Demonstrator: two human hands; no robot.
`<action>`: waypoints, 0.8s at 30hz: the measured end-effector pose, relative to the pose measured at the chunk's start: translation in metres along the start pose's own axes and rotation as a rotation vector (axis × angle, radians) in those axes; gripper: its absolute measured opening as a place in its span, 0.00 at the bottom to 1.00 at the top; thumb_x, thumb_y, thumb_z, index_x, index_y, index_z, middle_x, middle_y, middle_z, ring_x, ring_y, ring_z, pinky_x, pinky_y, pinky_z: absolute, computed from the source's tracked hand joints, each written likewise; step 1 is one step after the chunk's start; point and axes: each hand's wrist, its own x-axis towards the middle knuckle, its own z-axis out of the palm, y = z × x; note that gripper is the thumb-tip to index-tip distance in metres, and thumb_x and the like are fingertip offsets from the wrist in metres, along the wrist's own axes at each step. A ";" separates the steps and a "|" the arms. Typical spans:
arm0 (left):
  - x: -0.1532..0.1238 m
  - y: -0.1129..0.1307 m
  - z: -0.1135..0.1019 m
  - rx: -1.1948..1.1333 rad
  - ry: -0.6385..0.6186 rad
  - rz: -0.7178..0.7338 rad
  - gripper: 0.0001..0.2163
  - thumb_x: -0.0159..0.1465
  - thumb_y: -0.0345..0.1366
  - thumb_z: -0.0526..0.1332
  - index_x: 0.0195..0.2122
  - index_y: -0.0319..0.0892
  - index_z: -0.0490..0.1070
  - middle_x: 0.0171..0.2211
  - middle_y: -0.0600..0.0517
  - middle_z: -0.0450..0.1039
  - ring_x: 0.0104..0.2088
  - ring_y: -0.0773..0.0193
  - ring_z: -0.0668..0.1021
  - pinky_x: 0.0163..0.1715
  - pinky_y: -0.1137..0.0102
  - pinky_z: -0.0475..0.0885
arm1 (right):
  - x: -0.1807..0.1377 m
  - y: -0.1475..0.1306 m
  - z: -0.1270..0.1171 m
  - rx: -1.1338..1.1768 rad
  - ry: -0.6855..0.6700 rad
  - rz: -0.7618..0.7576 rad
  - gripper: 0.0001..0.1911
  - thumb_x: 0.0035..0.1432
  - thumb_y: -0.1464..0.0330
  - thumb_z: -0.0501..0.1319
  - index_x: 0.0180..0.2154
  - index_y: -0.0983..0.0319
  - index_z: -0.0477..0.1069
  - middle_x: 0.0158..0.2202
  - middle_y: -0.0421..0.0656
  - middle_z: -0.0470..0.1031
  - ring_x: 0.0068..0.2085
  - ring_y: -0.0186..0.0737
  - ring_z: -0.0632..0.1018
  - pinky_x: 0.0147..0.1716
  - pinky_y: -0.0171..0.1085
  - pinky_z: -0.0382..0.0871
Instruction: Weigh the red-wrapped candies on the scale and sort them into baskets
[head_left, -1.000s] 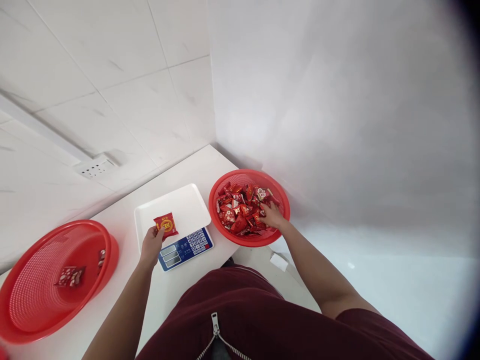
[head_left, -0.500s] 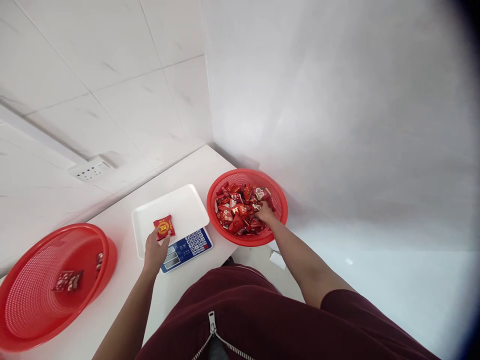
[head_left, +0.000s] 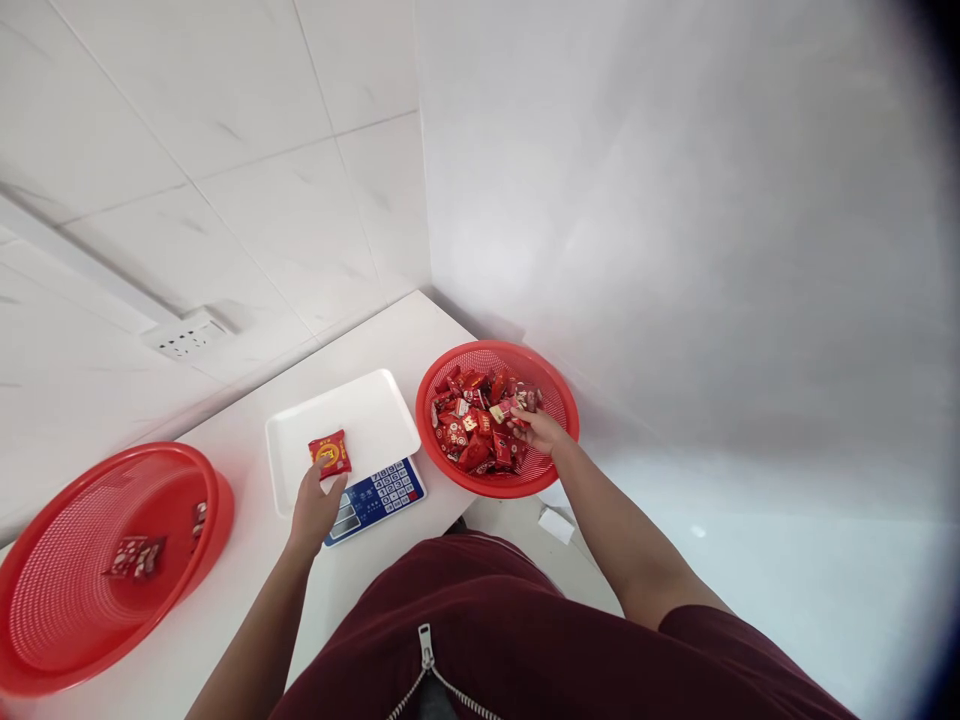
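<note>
Both hands are stretched forward over a white tabletop (head_left: 247,478). The left hand (head_left: 315,508) is held nearly flat, and its fingertips are laid on the near edge of a square red foil packet with a gold emblem (head_left: 328,452). Whether that packet is actually pinched cannot be told. The packet is found on the near left part of a white rectangular weighing tray (head_left: 367,410), which belongs to a digital scale with a blue keypad (head_left: 379,490) just to the right of the hand.

The right hand (head_left: 541,432) is curled, and a small red wrapped packet (head_left: 501,411) is gripped between its thumb and fingers. It is held just above a heap of red wrapped packets (head_left: 465,440), by which a round red plastic mesh basket (head_left: 555,388) is partly filled. This basket is placed at the right of the scale, close beside the tray.

At the near left, well apart from the scale, a second, larger red mesh basket (head_left: 60,600) is seen, and a few red packets (head_left: 135,557) are scattered in it. A white wall socket (head_left: 184,333) is set into the tiled wall beyond the table. A maroon zipped garment (head_left: 480,620) is visible at the bottom edge.
</note>
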 end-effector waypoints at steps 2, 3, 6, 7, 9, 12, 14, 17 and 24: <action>-0.001 0.003 -0.001 -0.011 -0.001 0.013 0.25 0.57 0.44 0.56 0.55 0.43 0.60 0.55 0.43 0.64 0.54 0.53 0.67 0.51 0.59 0.63 | -0.005 -0.003 0.001 0.034 -0.006 0.001 0.05 0.53 0.73 0.61 0.34 0.60 0.68 0.33 0.40 0.76 0.30 0.30 0.77 0.27 0.27 0.73; -0.002 0.004 -0.001 -0.020 -0.002 0.020 0.25 0.57 0.44 0.56 0.55 0.43 0.60 0.55 0.43 0.64 0.55 0.53 0.67 0.51 0.59 0.63 | -0.007 -0.005 0.002 0.044 -0.006 0.004 0.05 0.52 0.73 0.61 0.34 0.60 0.68 0.32 0.40 0.75 0.29 0.30 0.77 0.27 0.27 0.73; -0.004 0.009 0.000 -0.041 -0.012 0.026 0.24 0.57 0.43 0.57 0.54 0.43 0.60 0.55 0.43 0.63 0.55 0.52 0.66 0.52 0.59 0.62 | -0.015 -0.007 0.007 0.050 -0.002 0.014 0.07 0.50 0.75 0.62 0.33 0.61 0.69 0.30 0.40 0.75 0.28 0.30 0.77 0.25 0.26 0.73; -0.005 0.011 0.002 -0.049 -0.016 0.027 0.23 0.57 0.43 0.57 0.54 0.44 0.61 0.55 0.43 0.63 0.55 0.53 0.66 0.52 0.59 0.61 | -0.018 -0.007 0.011 0.049 -0.010 0.016 0.08 0.49 0.75 0.63 0.33 0.62 0.69 0.30 0.40 0.75 0.27 0.31 0.77 0.24 0.27 0.73; -0.008 0.017 0.006 -0.101 -0.042 0.049 0.21 0.57 0.43 0.57 0.52 0.45 0.62 0.55 0.45 0.64 0.55 0.54 0.67 0.52 0.59 0.61 | -0.027 -0.007 0.021 0.043 -0.046 0.016 0.09 0.48 0.74 0.64 0.34 0.61 0.70 0.31 0.40 0.76 0.26 0.31 0.76 0.22 0.27 0.73; -0.019 0.034 0.014 -0.281 -0.192 0.107 0.21 0.57 0.43 0.57 0.51 0.44 0.62 0.50 0.45 0.68 0.51 0.57 0.70 0.50 0.61 0.64 | -0.046 -0.005 0.045 0.029 -0.152 0.008 0.11 0.46 0.72 0.66 0.35 0.60 0.70 0.32 0.40 0.76 0.27 0.32 0.76 0.24 0.29 0.73; -0.028 0.048 0.020 -0.415 -0.370 0.123 0.22 0.57 0.44 0.58 0.51 0.43 0.60 0.45 0.45 0.71 0.46 0.59 0.73 0.47 0.62 0.66 | -0.059 -0.002 0.066 0.011 -0.250 0.011 0.10 0.46 0.70 0.67 0.34 0.60 0.70 0.32 0.40 0.76 0.28 0.33 0.76 0.25 0.30 0.72; -0.043 0.067 0.026 -0.569 -0.609 0.102 0.23 0.56 0.45 0.59 0.51 0.44 0.60 0.41 0.48 0.71 0.40 0.62 0.75 0.41 0.64 0.70 | -0.079 0.006 0.098 -0.015 -0.387 0.022 0.10 0.46 0.67 0.67 0.32 0.61 0.70 0.29 0.40 0.75 0.27 0.32 0.75 0.24 0.30 0.70; -0.052 0.067 0.030 -0.679 -0.647 0.017 0.20 0.54 0.47 0.62 0.43 0.40 0.67 0.30 0.52 0.72 0.28 0.69 0.74 0.34 0.69 0.70 | -0.101 0.025 0.133 -0.079 -0.544 0.093 0.11 0.48 0.63 0.66 0.32 0.62 0.71 0.26 0.39 0.74 0.24 0.29 0.73 0.22 0.28 0.66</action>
